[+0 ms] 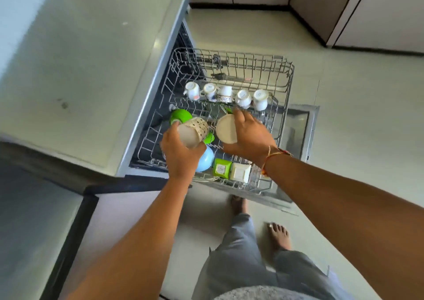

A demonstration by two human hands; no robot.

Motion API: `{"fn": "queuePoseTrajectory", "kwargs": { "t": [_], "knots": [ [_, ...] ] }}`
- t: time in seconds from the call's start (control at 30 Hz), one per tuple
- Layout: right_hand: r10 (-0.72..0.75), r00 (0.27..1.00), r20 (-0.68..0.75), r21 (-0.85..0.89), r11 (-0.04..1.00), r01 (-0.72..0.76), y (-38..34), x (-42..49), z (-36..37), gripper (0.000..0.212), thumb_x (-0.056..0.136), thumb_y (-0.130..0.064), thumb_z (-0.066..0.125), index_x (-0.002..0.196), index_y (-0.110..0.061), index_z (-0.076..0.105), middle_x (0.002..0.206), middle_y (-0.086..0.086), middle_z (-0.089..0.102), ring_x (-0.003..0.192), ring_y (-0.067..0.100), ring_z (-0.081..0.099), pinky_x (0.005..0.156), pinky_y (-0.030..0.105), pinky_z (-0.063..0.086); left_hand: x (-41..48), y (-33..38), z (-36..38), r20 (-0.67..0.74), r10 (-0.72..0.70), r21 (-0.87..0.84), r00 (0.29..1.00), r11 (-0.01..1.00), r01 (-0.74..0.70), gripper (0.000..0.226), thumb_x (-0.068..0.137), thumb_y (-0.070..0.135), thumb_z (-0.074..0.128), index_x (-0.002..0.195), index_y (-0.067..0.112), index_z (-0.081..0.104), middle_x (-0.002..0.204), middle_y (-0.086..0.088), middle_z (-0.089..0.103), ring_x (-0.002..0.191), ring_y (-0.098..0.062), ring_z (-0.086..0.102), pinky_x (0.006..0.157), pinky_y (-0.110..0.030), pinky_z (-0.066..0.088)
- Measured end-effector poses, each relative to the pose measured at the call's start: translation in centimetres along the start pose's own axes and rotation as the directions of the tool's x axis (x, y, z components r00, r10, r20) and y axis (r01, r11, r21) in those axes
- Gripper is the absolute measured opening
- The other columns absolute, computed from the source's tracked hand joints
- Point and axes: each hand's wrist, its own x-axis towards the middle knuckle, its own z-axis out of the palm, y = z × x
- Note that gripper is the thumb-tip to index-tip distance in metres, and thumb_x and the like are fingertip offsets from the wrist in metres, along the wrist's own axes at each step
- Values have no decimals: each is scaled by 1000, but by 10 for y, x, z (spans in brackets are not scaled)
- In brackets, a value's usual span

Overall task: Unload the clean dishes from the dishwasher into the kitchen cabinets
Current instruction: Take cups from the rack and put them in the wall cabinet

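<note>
The wire dishwasher rack (288, 77) is pulled out over the open door. My left hand (177, 154) grips a dotted cream cup (196, 129) held on its side above the rack's left part. A plain cream cup (226, 128) is held by my right hand (250, 136) over the rack's middle. Several white teacups (226, 94) stand upside down in a row further back. A green bowl (181, 116), a light blue bowl (205, 159), a green square dish (221, 167) and a white square dish (241, 172) lie in the rack's near part.
A grey countertop (80, 70) runs above the dishwasher on the left. Closed cabinet doors (378, 12) line the far wall. The open dishwasher door (298, 127) juts out over the pale floor. My bare feet (278, 235) stand just before the rack.
</note>
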Motion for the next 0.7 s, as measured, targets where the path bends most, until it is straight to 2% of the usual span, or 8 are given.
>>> {"fn": "queuePoseTrajectory", "kwargs": {
  "t": [0.1, 0.2, 0.33, 0.4, 0.5, 0.6, 0.63, 0.7],
  "knots": [
    [-30, 999, -40, 102, 994, 33, -18, -41, -45, 98, 64, -57, 78, 140, -12, 35, 122, 12, 56, 106, 33, 58, 81, 39, 51, -48, 32, -40, -117, -40, -136, 992, 990, 23, 91, 57, 29, 81, 138, 19, 41, 129, -6, 50, 119, -27, 45, 91, -36, 47],
    [-39, 995, -93, 161, 986, 54, -29, -63, -70, 95, 63, -56, 79, 138, -15, 37, 124, 11, 54, 105, 32, 57, 80, 34, 48, -75, 49, -67, -174, -32, -137, 984, 991, 8, 89, 56, 32, 85, 133, 18, 45, 119, 4, 47, 116, -22, 44, 95, -41, 47],
    [-204, 950, -236, 225, 940, 257, -80, -93, -115, 92, 62, -62, 76, 137, -20, 43, 122, 5, 51, 102, 25, 57, 83, 27, 47, -113, 74, -146, -264, 46, -106, 963, 991, -76, 83, 56, 45, 85, 128, 20, 53, 122, 0, 57, 113, -23, 51, 92, -42, 50],
    [-287, 915, -285, 204, 914, 350, -114, -95, -132, 90, 61, -64, 77, 134, -22, 47, 118, 2, 52, 98, 22, 58, 82, 26, 47, -125, 81, -186, -347, 71, -137, 935, 983, -126, 78, 57, 50, 82, 124, 21, 55, 119, 4, 59, 110, -20, 56, 91, -37, 52],
    [-449, 821, -352, 185, 827, 531, -179, -100, -148, 82, 61, -55, 82, 128, -21, 51, 113, 1, 56, 98, 19, 56, 82, 20, 41, -149, 82, -248, -522, 54, -163, 851, 973, -161, 77, 60, 45, 83, 128, 27, 52, 119, 14, 52, 110, -8, 53, 89, -22, 47],
    [-546, 757, -359, 305, 698, 648, -252, -107, -158, 85, 59, -52, 87, 128, -21, 47, 116, -2, 58, 99, 11, 54, 81, 10, 37, -169, 78, -312, -637, 54, -162, 769, 966, -202, 70, 57, 45, 81, 118, 55, 48, 112, 30, 52, 103, 5, 53, 83, -7, 41],
    [-579, 731, -362, 340, 648, 682, -277, -112, -160, 86, 58, -52, 87, 128, -23, 46, 114, -4, 59, 97, 10, 56, 80, 11, 40, -177, 75, -334, -674, 46, -162, 737, 964, -209, 67, 55, 47, 80, 113, 60, 47, 111, 33, 53, 102, 8, 54, 81, -5, 40],
    [-638, 675, -371, 378, 560, 738, -326, -121, -162, 85, 57, -54, 87, 125, -26, 46, 110, -8, 61, 93, 8, 60, 76, 17, 49, -191, 68, -377, -735, 21, -161, 678, 966, -203, 69, 53, 50, 81, 112, 56, 47, 110, 27, 57, 100, 4, 58, 81, -14, 46]
  ]
}}
